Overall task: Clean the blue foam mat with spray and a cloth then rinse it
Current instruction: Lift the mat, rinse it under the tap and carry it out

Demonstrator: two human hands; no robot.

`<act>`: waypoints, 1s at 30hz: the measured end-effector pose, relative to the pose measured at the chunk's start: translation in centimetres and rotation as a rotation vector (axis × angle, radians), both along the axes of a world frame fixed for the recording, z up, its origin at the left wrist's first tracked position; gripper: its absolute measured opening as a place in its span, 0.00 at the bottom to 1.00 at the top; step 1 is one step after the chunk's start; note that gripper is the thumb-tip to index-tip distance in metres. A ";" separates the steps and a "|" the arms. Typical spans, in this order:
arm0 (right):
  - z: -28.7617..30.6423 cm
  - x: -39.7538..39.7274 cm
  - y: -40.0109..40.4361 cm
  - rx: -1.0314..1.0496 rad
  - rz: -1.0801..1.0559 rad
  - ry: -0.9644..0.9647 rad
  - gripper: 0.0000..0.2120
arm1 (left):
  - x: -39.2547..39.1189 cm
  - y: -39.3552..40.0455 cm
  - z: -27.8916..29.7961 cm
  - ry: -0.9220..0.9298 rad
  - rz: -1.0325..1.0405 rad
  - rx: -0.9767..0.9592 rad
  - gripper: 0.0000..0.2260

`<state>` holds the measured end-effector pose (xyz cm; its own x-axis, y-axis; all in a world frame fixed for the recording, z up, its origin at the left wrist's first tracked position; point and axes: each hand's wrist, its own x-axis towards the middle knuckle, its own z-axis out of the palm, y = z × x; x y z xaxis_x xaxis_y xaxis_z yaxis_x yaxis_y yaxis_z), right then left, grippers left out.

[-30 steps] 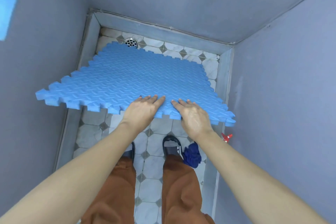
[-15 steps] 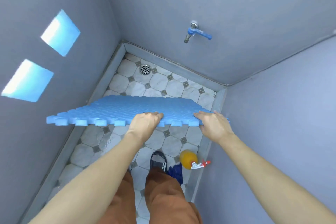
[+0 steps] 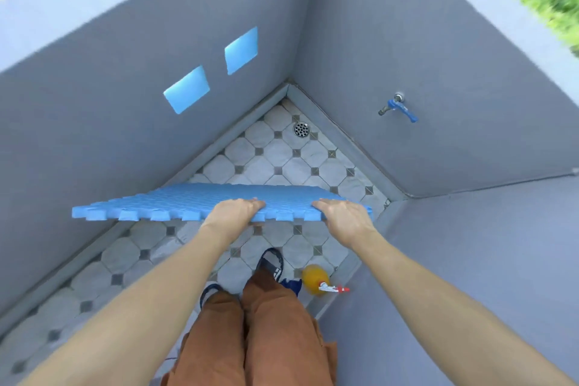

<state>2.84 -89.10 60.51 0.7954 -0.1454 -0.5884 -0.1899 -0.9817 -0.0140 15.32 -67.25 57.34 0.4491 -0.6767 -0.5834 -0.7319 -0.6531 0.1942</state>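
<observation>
I hold the blue foam mat [image 3: 194, 199] flat, well above the tiled floor, seen almost edge-on. My left hand [image 3: 233, 213] grips its near edge around the middle. My right hand [image 3: 343, 218] grips the near right corner. An orange spray bottle [image 3: 313, 283] with a white and red trigger lies on the floor by my right foot. A dark blue cloth [image 3: 291, 285] lies next to it, partly hidden by my leg.
Grey walls enclose a narrow washing bay with a tiled floor [image 3: 282, 163]. A round drain [image 3: 301, 129] sits in the far corner. A tap with a blue handle [image 3: 397, 108] sticks out of the right wall. Two blue openings [image 3: 241, 50] pierce the left wall.
The mat has risen from a sloping lie over the floor to a level hold in the air. My right hand has slid to the right corner. The view has tilted up and turned left.
</observation>
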 end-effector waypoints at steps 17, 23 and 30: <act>9.1 7.9 26.1 0.075 0.751 -0.158 0.31 | -9.7 28.9 11.0 -0.125 0.731 -0.135 0.33; 8.0 10.0 38.3 0.154 1.043 -0.199 0.32 | -14.9 38.6 10.4 -0.248 1.091 -0.126 0.33; 3.8 10.4 51.8 0.261 1.482 -0.178 0.29 | -21.8 46.5 9.3 -0.176 1.467 -0.009 0.36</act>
<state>13.21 -37.25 64.34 0.1869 0.9166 -0.3535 0.9609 -0.2453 -0.1281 -6.53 -20.77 66.61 0.7827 0.4317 -0.4484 0.5531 -0.8128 0.1829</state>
